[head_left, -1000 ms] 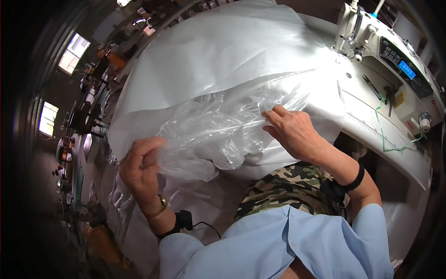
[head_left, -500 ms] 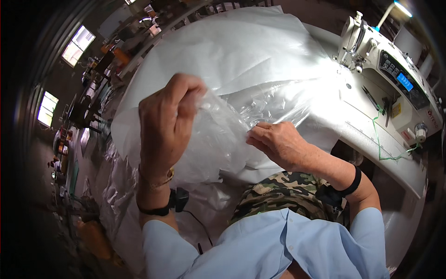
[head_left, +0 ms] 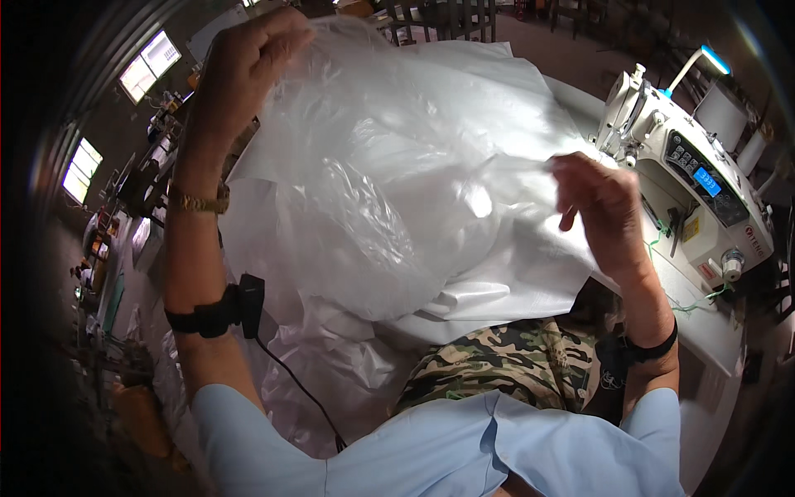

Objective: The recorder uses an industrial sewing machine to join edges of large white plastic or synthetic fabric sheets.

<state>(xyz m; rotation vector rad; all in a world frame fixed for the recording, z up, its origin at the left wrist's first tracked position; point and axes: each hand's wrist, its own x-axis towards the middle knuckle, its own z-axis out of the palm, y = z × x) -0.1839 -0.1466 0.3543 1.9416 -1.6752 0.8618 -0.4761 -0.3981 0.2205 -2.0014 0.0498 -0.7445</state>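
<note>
One clear film (head_left: pixel 356 186) billows between the left hand (head_left: pixel 244 66), pinching its raised edge, and the right hand (head_left: pixel 604 207), blurred, so I cannot tell whether it grips; their wide spacing seemingly spreads the folds. White sheeting (head_left: pixel 542 269) lies underneath; a sewing machine (head_left: pixel 710 170) stands beyond the right hand.

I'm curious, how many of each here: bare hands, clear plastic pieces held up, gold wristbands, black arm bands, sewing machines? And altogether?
Bare hands: 2 (left hand, right hand)
Clear plastic: 1, seemingly a single piece
Gold wristband: 1
Black arm bands: 2, one per arm
Sewing machine: 1
Total: 7
</note>
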